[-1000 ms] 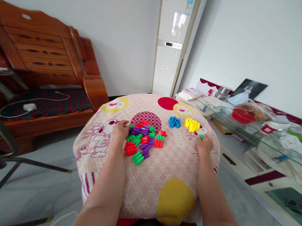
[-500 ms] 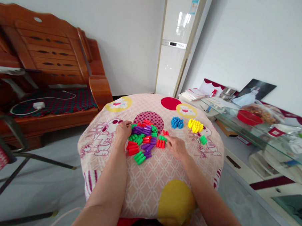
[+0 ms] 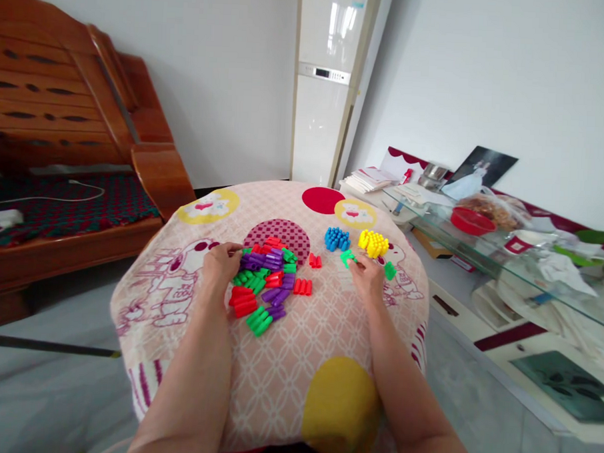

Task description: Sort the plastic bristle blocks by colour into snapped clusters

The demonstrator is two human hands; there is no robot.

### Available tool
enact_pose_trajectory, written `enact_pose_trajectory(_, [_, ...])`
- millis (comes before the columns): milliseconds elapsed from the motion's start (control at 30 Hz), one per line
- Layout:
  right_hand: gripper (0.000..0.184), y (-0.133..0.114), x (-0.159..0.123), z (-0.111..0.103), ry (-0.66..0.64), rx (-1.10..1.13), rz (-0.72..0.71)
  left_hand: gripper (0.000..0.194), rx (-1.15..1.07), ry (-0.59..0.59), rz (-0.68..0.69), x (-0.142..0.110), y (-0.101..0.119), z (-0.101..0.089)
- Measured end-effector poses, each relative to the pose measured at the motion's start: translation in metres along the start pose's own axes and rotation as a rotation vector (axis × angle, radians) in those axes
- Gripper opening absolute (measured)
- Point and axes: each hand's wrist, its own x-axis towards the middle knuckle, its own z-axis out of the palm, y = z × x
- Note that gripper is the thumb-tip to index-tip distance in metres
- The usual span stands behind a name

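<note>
A mixed pile of red, green and purple plastic toy blocks (image 3: pixel 263 263), each a row of joined tubes, lies on the round cloth-covered table. My left hand (image 3: pixel 222 260) rests against the pile's left edge with its fingers drawn together; what they hold, if anything, is hidden. Between the fingertips of my right hand (image 3: pixel 368 273) is a green toy block (image 3: pixel 348 256). It is just in front of a blue block group (image 3: pixel 337 239) and a yellow block group (image 3: pixel 373 243). Another green block (image 3: pixel 390 270) lies alone right of this hand. Red blocks (image 3: pixel 303 287) sit apart at the pile's right.
The patterned tablecloth (image 3: pixel 270 385) covers the table. To the right, a glass-topped cabinet (image 3: pixel 481 254) bears a red bowl (image 3: pixel 472 220), papers and bags. A wooden bench (image 3: pixel 157 173) stands at the left, and a tall white air conditioner (image 3: pixel 319 120) is behind the table.
My right hand has carried the green block from beside the red blocks rightward, toward the blue and yellow groups. My left hand has stayed by the pile. The view has swung right.
</note>
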Motion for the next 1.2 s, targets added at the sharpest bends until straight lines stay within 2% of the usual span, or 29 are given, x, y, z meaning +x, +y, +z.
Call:
enact_pose_trajectory(167, [0.032, 0.039, -0.001, -0.037, 0.298, -0.084, 0.222, 0.031, -0.012, -0.012, -0.028, -0.001, 0.002, -0.002])
enact_pose_trajectory(267, [0.035, 0.055, -0.002, -0.054, 0.518, -0.137, 0.240, 0.032, 0.001, -0.029, -0.030, -0.001, 0.003, -0.003])
enact_pose_trajectory(333, [0.034, 0.062, 0.002, -0.060, 0.570, -0.220, 0.254, 0.033, 0.011, -0.038, -0.023, -0.001, 0.004, -0.004])
enact_pose_trajectory(433, [0.029, 0.071, 0.012, -0.062, 0.494, -0.299, 0.323, 0.033, 0.005, -0.045, -0.020, -0.002, 0.005, -0.005])
enact_pose_trajectory(567, [0.028, 0.077, 0.019, -0.056, 0.370, -0.297, 0.391, 0.033, -0.001, -0.033, -0.019, -0.002, 0.004, -0.004])
enact_pose_trajectory(733, [0.030, 0.077, 0.016, -0.053, 0.296, -0.321, 0.351, 0.033, 0.018, -0.024, 0.003, 0.000, 0.001, -0.001])
enact_pose_trajectory(933, [0.035, 0.072, 0.014, -0.055, 0.242, -0.477, 0.351, 0.034, 0.030, -0.043, 0.009, -0.001, 0.002, -0.003])
enact_pose_trajectory(1200, [0.037, 0.066, 0.015, -0.056, 0.177, -0.483, 0.335, 0.034, 0.002, -0.029, 0.007, 0.000, 0.000, 0.000])
